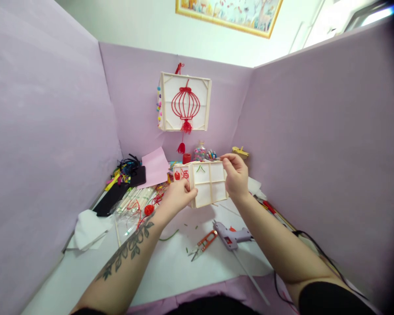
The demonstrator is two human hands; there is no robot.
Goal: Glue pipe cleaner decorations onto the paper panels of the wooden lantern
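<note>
A small box-shaped paper lantern (202, 196) with a pale wooden stick frame is held up above the table, tilted a little. Two short green strokes mark its front panel, and red shapes show on its left side. My left hand (179, 194) is closed on its left edge, thumb on the frame. At the upper right corner my right hand (237, 176) has its fingers pinched around the frame; what lies between the fingertips is partly hidden. Below lie a lilac glue gun (230, 235) and orange-handled thread snips (206, 241), with green snippets nearby.
A larger lantern (205, 85) with a red lantern design hangs behind. Purple panels (282, 113) enclose three sides. Bagged wooden sticks (136, 199), red yarn (149, 210) and white sheets (90, 227) lie left. A glue stick (251, 276) and black cable (321, 251) lie right.
</note>
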